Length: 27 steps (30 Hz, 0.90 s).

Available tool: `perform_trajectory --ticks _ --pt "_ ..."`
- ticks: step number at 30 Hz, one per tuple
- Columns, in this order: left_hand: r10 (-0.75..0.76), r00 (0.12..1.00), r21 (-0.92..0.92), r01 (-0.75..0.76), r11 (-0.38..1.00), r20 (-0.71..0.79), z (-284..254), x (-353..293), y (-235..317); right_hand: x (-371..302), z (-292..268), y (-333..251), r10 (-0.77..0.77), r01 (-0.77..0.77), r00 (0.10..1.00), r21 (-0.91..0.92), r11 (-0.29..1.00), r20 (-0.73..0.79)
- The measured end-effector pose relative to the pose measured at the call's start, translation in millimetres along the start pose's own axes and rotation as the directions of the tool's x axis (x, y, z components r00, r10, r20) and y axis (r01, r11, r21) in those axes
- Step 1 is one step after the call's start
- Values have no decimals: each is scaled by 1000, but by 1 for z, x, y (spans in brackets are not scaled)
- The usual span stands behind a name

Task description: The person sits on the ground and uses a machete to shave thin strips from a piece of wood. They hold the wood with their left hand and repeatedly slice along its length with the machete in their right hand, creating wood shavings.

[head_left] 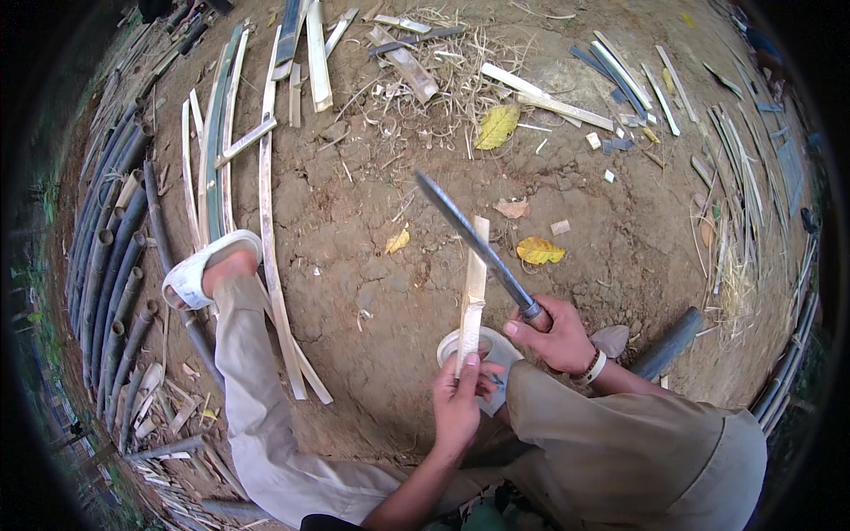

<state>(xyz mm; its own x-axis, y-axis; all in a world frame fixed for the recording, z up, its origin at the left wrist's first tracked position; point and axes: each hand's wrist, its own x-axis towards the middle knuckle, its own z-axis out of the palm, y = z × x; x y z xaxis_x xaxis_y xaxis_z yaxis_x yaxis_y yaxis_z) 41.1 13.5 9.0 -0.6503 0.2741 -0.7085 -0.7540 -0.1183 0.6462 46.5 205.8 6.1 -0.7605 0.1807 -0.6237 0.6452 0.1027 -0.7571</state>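
Pinching a pale bamboo strip near its lower end with the left hand, at lower centre of the frame. Gripping a knife, slanted across the strip toward upper centre, with the right hand, farther right. At far left, dark poles.

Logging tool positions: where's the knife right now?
Head view, just right of centre: the knife is in the right hand, its blade crossing over the bamboo strip in the left hand.
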Motion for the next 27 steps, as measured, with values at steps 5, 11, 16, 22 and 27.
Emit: perform_trajectory --ticks 5,11,16,22,27 --pt "-168 983 -330 184 926 77 25 8 -21 1 11 -30 -93 105 994 374 921 -49" --pt "-119 974 -442 195 876 194 42 14 -40 7 13 -33 -125 135 991 241 961 -57" --pt "-38 982 -216 79 973 187 37 24 -51 10 12 -30 -98 98 995 151 984 -11" --pt "288 955 -187 -295 937 -68 -38 54 10 27 -13 -31 -211 205 969 58 977 129" --pt "409 906 192 -424 885 112 -97 72 89 55 -29 -52 -108 142 939 -81 987 327"
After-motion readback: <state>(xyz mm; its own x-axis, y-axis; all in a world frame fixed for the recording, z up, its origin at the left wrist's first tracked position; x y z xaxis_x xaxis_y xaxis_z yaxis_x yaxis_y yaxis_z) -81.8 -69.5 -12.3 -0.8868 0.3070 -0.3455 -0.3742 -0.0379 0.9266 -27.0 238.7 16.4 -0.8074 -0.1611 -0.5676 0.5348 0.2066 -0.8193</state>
